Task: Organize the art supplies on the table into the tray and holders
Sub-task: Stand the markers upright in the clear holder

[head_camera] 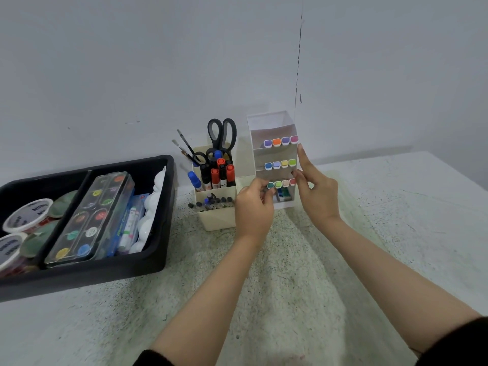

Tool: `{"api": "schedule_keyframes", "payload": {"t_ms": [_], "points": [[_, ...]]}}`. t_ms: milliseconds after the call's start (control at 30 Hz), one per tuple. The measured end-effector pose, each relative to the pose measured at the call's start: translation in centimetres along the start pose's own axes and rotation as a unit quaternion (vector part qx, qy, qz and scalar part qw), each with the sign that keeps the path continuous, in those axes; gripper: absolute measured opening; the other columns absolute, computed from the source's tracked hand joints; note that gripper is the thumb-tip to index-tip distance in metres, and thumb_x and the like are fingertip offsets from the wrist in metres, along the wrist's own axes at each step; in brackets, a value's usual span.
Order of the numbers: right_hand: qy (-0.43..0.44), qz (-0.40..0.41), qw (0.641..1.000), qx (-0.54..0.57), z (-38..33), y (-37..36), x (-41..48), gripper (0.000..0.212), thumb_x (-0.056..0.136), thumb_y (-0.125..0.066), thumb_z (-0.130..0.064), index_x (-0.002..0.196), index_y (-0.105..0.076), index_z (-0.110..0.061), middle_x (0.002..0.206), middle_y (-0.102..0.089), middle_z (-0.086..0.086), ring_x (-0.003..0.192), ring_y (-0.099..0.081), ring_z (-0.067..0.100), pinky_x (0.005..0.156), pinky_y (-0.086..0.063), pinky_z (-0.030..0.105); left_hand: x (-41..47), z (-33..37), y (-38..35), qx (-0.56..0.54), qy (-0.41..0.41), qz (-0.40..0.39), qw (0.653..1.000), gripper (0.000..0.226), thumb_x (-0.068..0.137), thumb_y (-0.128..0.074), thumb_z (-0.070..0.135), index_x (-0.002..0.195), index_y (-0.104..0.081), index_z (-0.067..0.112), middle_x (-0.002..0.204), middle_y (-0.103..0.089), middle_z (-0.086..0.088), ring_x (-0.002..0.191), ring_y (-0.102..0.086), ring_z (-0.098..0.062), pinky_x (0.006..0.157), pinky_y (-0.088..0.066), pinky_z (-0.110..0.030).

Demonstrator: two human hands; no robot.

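Observation:
A white tiered marker holder (270, 120) stands against the wall with three rows of coloured-cap markers (280, 163). My left hand (254, 207) is at its lowest row, fingers curled around the left-most markers there. My right hand (314, 190) lies along the holder's right side, index finger pointing up, thumb touching the lowest row. A cream desk organizer (216, 217) to the left holds scissors (221, 133), brushes, markers and pens. A black tray (87, 270) at the left holds a watercolour palette (89, 220), paint tubs (26, 215) and a white mixing palette (151, 207).
The speckled greenish tabletop (264, 286) stretches toward me in front of the holders. A grey wall runs directly behind everything. Small items, one dark green, lie in the holder's bottom compartment (284, 194).

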State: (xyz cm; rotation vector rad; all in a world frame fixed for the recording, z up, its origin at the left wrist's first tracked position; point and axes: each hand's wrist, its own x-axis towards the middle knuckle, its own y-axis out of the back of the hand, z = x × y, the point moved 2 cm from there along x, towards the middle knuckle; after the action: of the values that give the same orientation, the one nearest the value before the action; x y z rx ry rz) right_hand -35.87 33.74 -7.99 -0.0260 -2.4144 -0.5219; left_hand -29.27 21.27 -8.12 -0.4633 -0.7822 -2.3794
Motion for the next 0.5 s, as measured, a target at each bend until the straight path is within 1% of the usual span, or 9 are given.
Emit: {"api": "schedule_keyframes", "payload": {"t_ms": [67, 133, 200, 233, 300, 333, 367, 433, 500], "points": [[0.006, -0.002, 1.000, 0.002, -0.09, -0.02, -0.12, 0.063, 0.094, -0.051, -0.007, 0.138, -0.024, -0.043, 0.080, -0.069, 0.021, 0.048, -0.048, 0.024, 0.053, -0.045, 0.025, -0.14, -0.12, 0.08, 0.000, 0.004, -0.003, 1.000, 0.011, 0.088, -0.061, 0.011, 0.098, -0.065, 0.010, 0.081, -0.067, -0.004, 0.077, -0.062, -0.014, 0.070, -0.054, -0.036], [0.010, 0.000, 1.000, 0.000, -0.15, -0.11, -0.28, 0.062, 0.095, -0.051, -0.008, 0.138, -0.024, -0.044, 0.080, -0.069, 0.022, 0.052, -0.053, 0.029, 0.054, -0.048, 0.032, -0.33, -0.10, 0.16, -0.005, 0.007, -0.003, 1.000, 0.012, 0.089, -0.060, 0.009, 0.100, -0.066, 0.009, 0.084, -0.068, -0.004, 0.079, -0.062, -0.012, 0.072, -0.055, -0.033], [0.008, 0.002, 1.000, -0.003, -0.11, -0.17, -0.35, 0.061, 0.095, -0.051, -0.009, 0.138, -0.025, -0.043, 0.081, -0.069, 0.020, 0.054, -0.056, 0.030, 0.054, -0.050, 0.035, -0.48, -0.07, 0.24, -0.010, 0.006, 0.000, 1.000, 0.013, 0.089, -0.060, 0.009, 0.100, -0.066, 0.008, 0.084, -0.068, -0.004, 0.079, -0.063, -0.012, 0.072, -0.055, -0.031], [0.007, 0.003, 1.000, -0.002, -0.05, -0.18, -0.35, 0.060, 0.095, -0.051, -0.009, 0.139, -0.025, -0.041, 0.081, -0.071, 0.017, 0.051, -0.053, 0.025, 0.054, -0.050, 0.032, -0.52, -0.10, 0.25, -0.012, 0.006, 0.001, 1.000, 0.013, 0.089, -0.060, 0.010, 0.100, -0.067, 0.008, 0.084, -0.068, -0.003, 0.078, -0.063, -0.012, 0.071, -0.055, -0.031], [0.007, 0.006, 1.000, 0.002, -0.01, -0.22, -0.32, 0.060, 0.094, -0.052, -0.007, 0.140, -0.025, -0.035, 0.082, -0.072, 0.008, 0.047, -0.043, 0.011, 0.052, -0.045, 0.019, -0.61, -0.14, 0.31, -0.021, 0.010, 0.002, 1.000, 0.012, 0.089, -0.061, 0.012, 0.099, -0.067, 0.009, 0.082, -0.068, -0.003, 0.077, -0.064, -0.013, 0.070, -0.055, -0.032], [0.009, 0.005, 1.000, 0.003, -0.04, -0.23, -0.28, 0.060, 0.094, -0.053, -0.006, 0.140, -0.025, -0.034, 0.082, -0.072, 0.005, 0.047, -0.042, 0.009, 0.052, -0.043, 0.014, -0.66, -0.08, 0.36, -0.024, 0.012, 0.004, 1.000, 0.012, 0.089, -0.061, 0.013, 0.099, -0.068, 0.010, 0.081, -0.068, -0.002, 0.077, -0.064, -0.013, 0.070, -0.055, -0.033], [0.009, 0.002, 1.000, 0.005, -0.08, -0.23, -0.23, 0.060, 0.094, -0.053, -0.005, 0.140, -0.025, -0.033, 0.084, -0.072, 0.005, 0.048, -0.045, 0.011, 0.053, -0.042, 0.012, -0.70, -0.04, 0.40, -0.026, 0.015, 0.005, 1.000, 0.013, 0.089, -0.061, 0.013, 0.099, -0.068, 0.010, 0.081, -0.069, -0.002, 0.077, -0.064, -0.013, 0.071, -0.055, -0.033], [0.004, -0.005, 1.000, 0.010, -0.10, -0.23, -0.14, 0.060, 0.094, -0.052, -0.005, 0.139, -0.026, -0.035, 0.090, -0.073, 0.009, 0.054, -0.055, 0.022, 0.054, -0.044, 0.013, -0.72, 0.11, 0.48, -0.027, 0.018, 0.006, 0.999, 0.013, 0.089, -0.061, 0.013, 0.100, -0.068, 0.010, 0.081, -0.069, -0.002, 0.076, -0.063, -0.013, 0.071, -0.055, -0.033], [0.001, -0.011, 1.000, 0.014, -0.09, -0.24, -0.12, 0.060, 0.095, -0.051, -0.006, 0.138, -0.028, -0.040, 0.090, -0.073, 0.012, 0.064, -0.063, 0.031, 0.057, -0.048, 0.020, -0.66, 0.18, 0.53, -0.025, 0.026, 0.001, 0.999, 0.014, 0.089, -0.061, 0.012, 0.101, -0.068, 0.011, 0.081, -0.068, -0.001, 0.077, -0.062, -0.013, 0.071, -0.054, -0.034]]}}
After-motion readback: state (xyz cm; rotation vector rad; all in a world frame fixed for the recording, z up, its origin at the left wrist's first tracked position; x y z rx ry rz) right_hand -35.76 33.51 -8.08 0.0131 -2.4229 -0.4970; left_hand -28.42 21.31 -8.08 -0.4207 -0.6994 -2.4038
